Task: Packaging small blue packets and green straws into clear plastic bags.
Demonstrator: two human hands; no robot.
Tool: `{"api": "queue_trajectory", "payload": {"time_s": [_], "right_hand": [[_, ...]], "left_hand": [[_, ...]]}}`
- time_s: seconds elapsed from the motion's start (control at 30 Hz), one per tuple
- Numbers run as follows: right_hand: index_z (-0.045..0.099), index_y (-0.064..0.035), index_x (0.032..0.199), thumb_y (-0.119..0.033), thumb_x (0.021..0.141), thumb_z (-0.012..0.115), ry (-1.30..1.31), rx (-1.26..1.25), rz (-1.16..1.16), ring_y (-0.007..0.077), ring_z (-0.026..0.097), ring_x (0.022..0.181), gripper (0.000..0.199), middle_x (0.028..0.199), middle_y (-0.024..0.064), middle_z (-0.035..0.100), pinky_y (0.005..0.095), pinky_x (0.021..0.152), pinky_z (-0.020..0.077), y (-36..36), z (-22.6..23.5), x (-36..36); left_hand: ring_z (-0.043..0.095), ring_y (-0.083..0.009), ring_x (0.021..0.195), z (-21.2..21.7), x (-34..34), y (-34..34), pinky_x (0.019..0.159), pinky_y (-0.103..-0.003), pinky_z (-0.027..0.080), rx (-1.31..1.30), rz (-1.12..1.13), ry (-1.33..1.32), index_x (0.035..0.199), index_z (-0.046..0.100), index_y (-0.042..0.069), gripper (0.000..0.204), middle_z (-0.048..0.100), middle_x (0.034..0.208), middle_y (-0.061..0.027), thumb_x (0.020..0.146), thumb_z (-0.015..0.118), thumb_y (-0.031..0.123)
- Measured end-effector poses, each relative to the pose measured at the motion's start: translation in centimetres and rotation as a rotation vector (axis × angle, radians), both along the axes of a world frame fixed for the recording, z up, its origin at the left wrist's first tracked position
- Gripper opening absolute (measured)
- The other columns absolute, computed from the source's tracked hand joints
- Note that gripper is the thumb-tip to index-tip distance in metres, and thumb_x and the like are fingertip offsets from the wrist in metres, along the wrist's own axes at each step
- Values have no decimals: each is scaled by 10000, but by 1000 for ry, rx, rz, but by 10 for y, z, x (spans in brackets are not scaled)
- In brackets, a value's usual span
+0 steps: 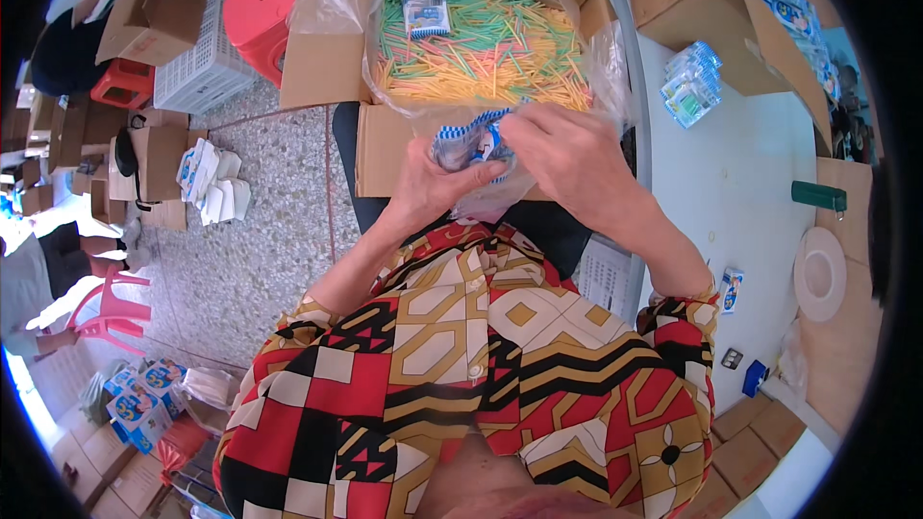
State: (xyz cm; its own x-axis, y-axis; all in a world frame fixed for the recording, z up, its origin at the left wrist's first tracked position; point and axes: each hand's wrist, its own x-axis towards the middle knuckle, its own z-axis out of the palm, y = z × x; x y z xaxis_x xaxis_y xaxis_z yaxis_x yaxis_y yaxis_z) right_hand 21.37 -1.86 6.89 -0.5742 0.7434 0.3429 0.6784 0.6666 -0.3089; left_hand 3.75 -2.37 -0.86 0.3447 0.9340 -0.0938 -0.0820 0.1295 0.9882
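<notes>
Pink plastic makes up the chair (113, 312) at the far left, its legs and curved arms thin and smooth. A heap of glossy blue-and-white packages (144, 399) lies near it, on the near left. Farther off stand brown cardboard boxes (159, 163), with a loose stack of flat white pieces (213, 183) beside them on the speckled stone floor (260, 211). Beyond, at the far left, a white lattice crate (200, 53) stands close to a smooth red stool (260, 8).

In the middle, the left hand (433, 178) is mostly closed, its thumb laid across the front of a small crinkly packet (457, 149) with a blue-and-white striped edge. The packet is held up before the near side of an open carton (325, 67). To its right, the right hand (572, 154) is curled, fingertips drawn together on the packet's right edge and covering part of it. Behind both, the carton's clear, wrinkled plastic liner (606, 72) surrounds thin sticks (490, 53) in green, yellow and pink; another packet (426, 12) lies flat on them.

On the right, a smooth white table (692, 202) bears a pile of shiny packets (692, 85) at its far part and a single packet (733, 290) nearer. A green object (818, 196) and a round pale hat-like piece (820, 273) lie farther right.
</notes>
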Motion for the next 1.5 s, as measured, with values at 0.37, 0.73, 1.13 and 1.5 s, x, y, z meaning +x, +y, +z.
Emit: {"api": "queue_trajectory", "payload": {"time_s": [0.37,0.73,1.13,1.5], "right_hand": [[557,-45,875,-25,728,588,75,-85,35,232,610,668,151,836,65,577,296,559,494,7,0,-9],[533,-69,813,-47,693,630,-64,38,39,192,593,610,156,746,45,541,286,522,475,8,2,-15],[581,-56,953,-25,691,612,-30,-52,59,213,614,661,266,845,65,589,293,565,497,10,-1,-15],[587,-49,954,-30,794,573,268,-169,-49,159,626,681,161,873,65,637,256,598,499,23,15,-11]], "left_hand": [[534,-35,713,-3,-1,4,637,-219,459,53,107,-59,896,646,-11,130,630,779,15,770,648,22],[542,-39,724,-14,0,12,644,-213,464,-3,171,-119,920,649,1,180,633,785,14,744,682,17],[539,-36,701,-35,-1,16,616,-204,458,-27,239,-132,895,660,12,173,633,793,18,730,709,34],[574,-51,737,-31,-6,23,653,-219,488,43,237,-110,935,660,6,213,651,836,-4,725,698,19]]}}
